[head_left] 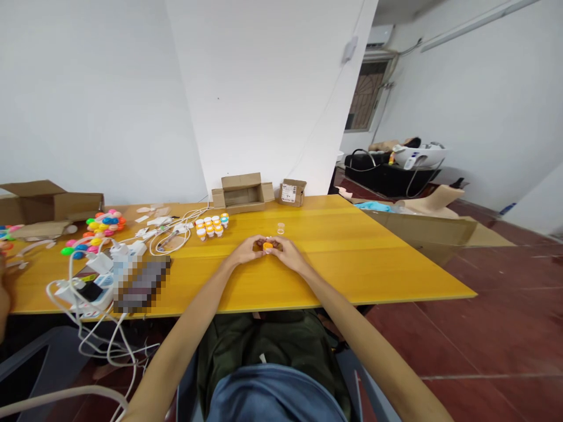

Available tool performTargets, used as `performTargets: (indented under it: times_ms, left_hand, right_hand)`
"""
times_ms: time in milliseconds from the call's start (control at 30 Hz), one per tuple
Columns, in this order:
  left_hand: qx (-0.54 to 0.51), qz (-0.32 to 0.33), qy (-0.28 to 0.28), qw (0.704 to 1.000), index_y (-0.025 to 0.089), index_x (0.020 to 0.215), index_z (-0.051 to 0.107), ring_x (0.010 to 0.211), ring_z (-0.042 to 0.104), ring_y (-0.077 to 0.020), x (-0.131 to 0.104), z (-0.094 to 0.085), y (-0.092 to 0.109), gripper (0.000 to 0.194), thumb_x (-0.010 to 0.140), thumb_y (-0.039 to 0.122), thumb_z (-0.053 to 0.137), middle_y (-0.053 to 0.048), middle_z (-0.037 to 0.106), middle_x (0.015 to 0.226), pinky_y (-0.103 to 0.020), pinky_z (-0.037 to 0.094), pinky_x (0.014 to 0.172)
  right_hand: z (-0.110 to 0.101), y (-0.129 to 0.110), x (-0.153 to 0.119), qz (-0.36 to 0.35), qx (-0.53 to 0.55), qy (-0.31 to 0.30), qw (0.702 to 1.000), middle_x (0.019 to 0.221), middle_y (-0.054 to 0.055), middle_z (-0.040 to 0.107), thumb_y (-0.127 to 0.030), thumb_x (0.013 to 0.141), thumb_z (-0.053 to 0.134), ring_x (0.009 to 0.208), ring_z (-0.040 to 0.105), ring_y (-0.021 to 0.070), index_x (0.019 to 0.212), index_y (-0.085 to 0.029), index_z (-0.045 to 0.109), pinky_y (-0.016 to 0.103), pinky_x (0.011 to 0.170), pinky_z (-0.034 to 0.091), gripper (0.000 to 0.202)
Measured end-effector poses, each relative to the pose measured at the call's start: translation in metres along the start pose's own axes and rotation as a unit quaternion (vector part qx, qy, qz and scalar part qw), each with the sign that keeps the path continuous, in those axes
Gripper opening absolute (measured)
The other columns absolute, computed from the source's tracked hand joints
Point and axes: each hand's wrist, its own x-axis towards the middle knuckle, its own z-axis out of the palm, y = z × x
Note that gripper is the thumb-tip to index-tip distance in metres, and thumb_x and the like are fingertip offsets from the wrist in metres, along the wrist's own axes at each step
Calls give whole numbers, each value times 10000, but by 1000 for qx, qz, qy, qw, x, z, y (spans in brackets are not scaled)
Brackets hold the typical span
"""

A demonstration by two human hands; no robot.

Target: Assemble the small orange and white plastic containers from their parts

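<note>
Both my hands are together above the middle of the yellow table (352,258). A small white item with an orange top (268,247) sits between my fingertips, too small to name more exactly. My left hand (248,249) has its fingers closed on the item's left side. From the other side my right hand (287,252) grips it too. Just beyond the hands, a clear plastic piece (281,228) rests on the tabletop. To the left stand several similar white items with orange tops (212,225), grouped closely; one has a teal top (224,220).
An open cardboard box (241,196) and a smaller box (292,193) stand against the wall. White cables (169,234), a power strip (103,290), a pixelated dark object (141,285) and colourful plastic eggs (105,223) lie left. Someone's arm (3,299) shows at the left edge.
</note>
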Motion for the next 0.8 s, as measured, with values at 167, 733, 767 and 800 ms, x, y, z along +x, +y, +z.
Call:
performTargets:
  times_ms: [167, 733, 767, 800]
  left_hand:
    - [13, -4, 3, 1000, 170, 1094, 662, 946, 644, -197, -1, 0, 3, 369, 748, 258, 756, -59, 711, 1035, -356, 503, 926]
    - [45, 3, 16, 999, 178, 1070, 688, 987, 645, -213, 0, -1, 3, 356, 718, 177, 739, -67, 725, 1050, -356, 484, 945]
    - [44, 4, 16, 999, 178, 1068, 689, 991, 644, -214, 0, -1, 3, 351, 721, 182, 740, -67, 725, 1051, -356, 484, 946]
    - [44, 4, 15, 999, 177, 1064, 690, 993, 644, -215, 0, -1, 4, 346, 723, 186, 741, -68, 725, 1051, -357, 484, 947]
  right_hand:
    - [-2, -4, -1, 7, 21, 26, 999, 936, 56, 763, -365, 823, 662, 876, 684, 211, 940, -209, 728, 344, 826, 536, 206]
    - [-7, -1, 3, 45, 84, 94, 991, 584, -3, 546, -617, 774, 575, 610, 517, 158, 597, -203, 579, 275, 594, 423, 450]
    - [-7, -1, 3, 47, 84, 91, 991, 589, -2, 549, -616, 773, 574, 614, 519, 159, 602, -202, 582, 275, 597, 424, 448]
    - [-7, -1, 3, 48, 83, 89, 991, 594, -1, 551, -614, 774, 574, 619, 521, 159, 607, -201, 587, 275, 600, 424, 445]
